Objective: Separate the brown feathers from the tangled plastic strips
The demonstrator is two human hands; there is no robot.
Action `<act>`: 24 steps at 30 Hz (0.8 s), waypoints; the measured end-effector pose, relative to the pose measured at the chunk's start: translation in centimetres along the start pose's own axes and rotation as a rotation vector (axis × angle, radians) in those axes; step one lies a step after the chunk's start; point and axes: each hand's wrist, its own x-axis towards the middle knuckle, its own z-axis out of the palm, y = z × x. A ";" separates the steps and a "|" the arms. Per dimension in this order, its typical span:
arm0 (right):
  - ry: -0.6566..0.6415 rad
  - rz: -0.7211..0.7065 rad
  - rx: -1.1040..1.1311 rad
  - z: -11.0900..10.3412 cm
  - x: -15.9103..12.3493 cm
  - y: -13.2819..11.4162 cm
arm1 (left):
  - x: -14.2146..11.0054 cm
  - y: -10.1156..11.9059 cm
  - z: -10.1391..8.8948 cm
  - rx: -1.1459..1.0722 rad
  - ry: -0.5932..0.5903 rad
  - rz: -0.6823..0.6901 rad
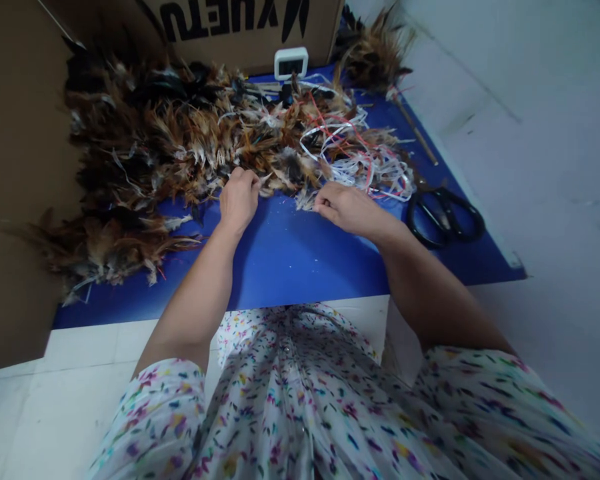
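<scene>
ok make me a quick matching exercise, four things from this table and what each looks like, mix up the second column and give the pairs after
Column one
1. feathers
2. scissors
3. string
4. box

Column two
A. white and red, lying in a tangle
B. upside-down black letters on its front
C. mostly brown and black, spread in a heap
D. black, with two looped handles

Right pairs: 1-C, 2-D, 3-A, 4-B
</scene>
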 end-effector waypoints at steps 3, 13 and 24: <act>0.094 -0.005 0.094 0.1 0.1 0.6 | 0.2 -0.2 0.1 -0.051 0.065 0.033; 0.430 -0.018 0.174 0.5 0.3 0.7 | 0.7 0.3 -1.1 -0.133 0.074 0.039; 0.280 -0.061 0.142 0.2 0.5 0.3 | 0.4 0.3 -1.1 -0.120 0.142 0.137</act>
